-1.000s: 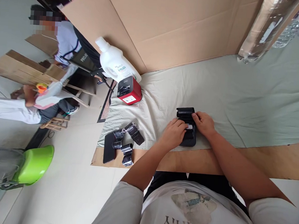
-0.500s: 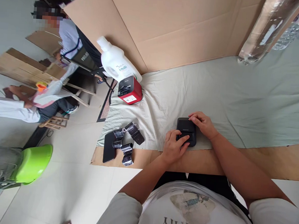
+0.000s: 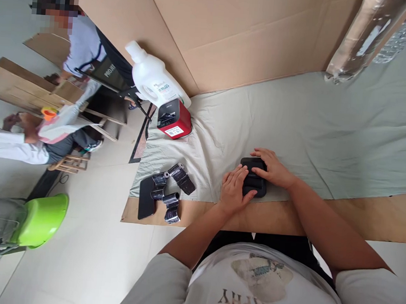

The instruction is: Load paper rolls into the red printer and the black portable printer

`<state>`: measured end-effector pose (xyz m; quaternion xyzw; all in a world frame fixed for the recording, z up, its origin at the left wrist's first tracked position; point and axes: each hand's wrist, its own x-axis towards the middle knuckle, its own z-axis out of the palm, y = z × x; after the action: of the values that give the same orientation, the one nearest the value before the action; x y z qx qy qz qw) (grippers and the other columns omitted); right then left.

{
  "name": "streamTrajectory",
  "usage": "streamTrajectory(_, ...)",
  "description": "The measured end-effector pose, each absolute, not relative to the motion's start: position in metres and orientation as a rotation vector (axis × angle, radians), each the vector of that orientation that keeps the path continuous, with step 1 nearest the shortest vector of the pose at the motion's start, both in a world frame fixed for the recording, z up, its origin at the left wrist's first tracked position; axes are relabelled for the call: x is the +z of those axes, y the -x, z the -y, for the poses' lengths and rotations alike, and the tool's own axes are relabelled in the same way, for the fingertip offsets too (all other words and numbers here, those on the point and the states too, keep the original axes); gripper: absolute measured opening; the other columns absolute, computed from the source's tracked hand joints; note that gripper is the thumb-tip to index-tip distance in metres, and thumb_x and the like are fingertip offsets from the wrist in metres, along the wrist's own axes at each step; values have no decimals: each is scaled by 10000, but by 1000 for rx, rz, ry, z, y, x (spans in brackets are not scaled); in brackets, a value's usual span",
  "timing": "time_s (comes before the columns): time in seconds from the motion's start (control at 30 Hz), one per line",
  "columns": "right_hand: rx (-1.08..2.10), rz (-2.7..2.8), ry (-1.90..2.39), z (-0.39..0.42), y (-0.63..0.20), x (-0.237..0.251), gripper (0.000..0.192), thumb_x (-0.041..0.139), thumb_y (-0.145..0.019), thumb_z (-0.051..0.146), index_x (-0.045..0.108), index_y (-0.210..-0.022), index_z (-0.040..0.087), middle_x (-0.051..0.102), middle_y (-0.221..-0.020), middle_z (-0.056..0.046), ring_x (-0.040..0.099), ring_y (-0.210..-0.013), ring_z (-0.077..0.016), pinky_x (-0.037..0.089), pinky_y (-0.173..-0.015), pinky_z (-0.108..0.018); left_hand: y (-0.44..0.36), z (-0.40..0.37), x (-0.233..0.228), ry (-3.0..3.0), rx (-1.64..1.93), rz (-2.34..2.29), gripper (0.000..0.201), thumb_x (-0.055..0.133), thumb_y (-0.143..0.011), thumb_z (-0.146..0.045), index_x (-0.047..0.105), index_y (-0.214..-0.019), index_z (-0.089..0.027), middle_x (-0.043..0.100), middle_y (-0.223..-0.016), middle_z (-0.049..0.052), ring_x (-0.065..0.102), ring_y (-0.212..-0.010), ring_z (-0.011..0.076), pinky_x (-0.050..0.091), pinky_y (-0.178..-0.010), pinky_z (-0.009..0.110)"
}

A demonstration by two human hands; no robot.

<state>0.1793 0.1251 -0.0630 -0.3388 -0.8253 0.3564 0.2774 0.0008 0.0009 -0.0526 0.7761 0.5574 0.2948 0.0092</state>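
A small black box-shaped device (image 3: 254, 179) lies with its lid down on the pale green cloth (image 3: 312, 127) near the table's front edge. My left hand (image 3: 232, 189) rests flat on its left side, fingers spread over the lid. My right hand (image 3: 273, 168) covers its far right corner, fingers curled over the top. Both hands press on the device.
Several dark film rolls (image 3: 172, 189) and a black phone (image 3: 146, 197) lie at the front left. A red and black printer (image 3: 174, 118) and a white jug (image 3: 152, 80) stand behind. Cardboard (image 3: 239, 34) walls the back. Two other people are at the far left, beside a green tub (image 3: 41, 219).
The device's lid stood up a second ago and is now down. My left hand moved from inside the device onto its top; my right hand shifted onto the far corner.
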Motion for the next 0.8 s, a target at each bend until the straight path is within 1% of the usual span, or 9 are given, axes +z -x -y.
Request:
streamTrajectory(0.07,940,2229,937,-124,-180,-63,550,556,-878,509,531,-1363,251,525,-1438,-123,404,-1398,-320,316,-1167,-568,0,0,-56,-2410,990,-1692,545,442,-971,-492,426,-1409,-168,582,-1390,183,485,-1378,291,376,-1089,470)
streamTrajectory(0.17,923,2181,1044,-114,-180,-63,567,518,-898,522,511,-1386,232,552,-1401,-135,455,-1350,-322,354,-1146,-565,2,-1,-63,-2292,1196,-1585,471,367,-1000,-450,436,-1376,-175,581,-1367,179,492,-1362,272,394,-1086,478)
streamTrajectory(0.27,809,2033,1249,-90,-177,-57,564,426,-941,540,495,-1399,219,550,-1382,-162,466,-1323,-350,368,-1115,-612,9,-6,-74,-1851,1497,-1640,472,283,-1012,-500,485,-1289,-175,603,-1246,167,592,-1197,240,466,-1006,440)
streamTrajectory(0.37,649,1955,1418,-57,-161,-42,622,417,-938,578,459,-1444,218,403,-1515,-188,320,-1421,-418,285,-1132,-684,16,-13,-85,-1287,1696,-1705,495,235,-1015,-546,527,-1163,-173,623,-1089,125,648,-963,187,514,-881,375)
streamTrajectory(0.47,608,2100,1497,-29,-133,-30,750,566,-842,633,416,-1492,291,255,-1625,-122,92,-1485,-513,194,-1111,-773,21,-13,-90,-1133,1665,-1640,502,275,-1000,-589,547,-1114,-182,626,-1081,105,637,-942,170,506,-898,356)
streamTrajectory(0.53,624,2205,1524,-21,-117,-27,805,634,-790,634,397,-1505,349,217,-1652,-77,42,-1480,-550,182,-1066,-823,22,-11,-90,-1139,1628,-1624,501,306,-990,-604,565,-1096,-188,627,-1073,95,628,-956,173,498,-921,356)
streamTrajectory(0.6,642,2286,1541,-21,-111,-27,819,672,-777,578,393,-1513,355,176,-1669,-64,29,-1475,-567,219,-1045,-819,24,-8,-87,-1138,1610,-1621,506,313,-986,-611,576,-1081,-189,628,-1054,88,626,-955,180,500,-924,362)
streamTrajectory(0.7,646,2369,1484,-26,-123,-25,814,690,-766,465,411,-1516,316,128,-1681,-78,48,-1466,-582,310,-1030,-759,25,-5,-81,-1173,1557,-1631,488,341,-984,-600,593,-1074,-192,633,-1052,85,631,-964,194,507,-921,369)
streamTrajectory(0.8,631,2370,1374,-42,-147,-20,837,705,-713,413,438,-1498,296,172,-1667,-108,177,-1450,-551,362,-1026,-708,26,-5,-76,-1315,1442,-1684,418,388,-982,-557,613,-1047,-211,645,-1011,71,640,-961,210,522,-904,378)
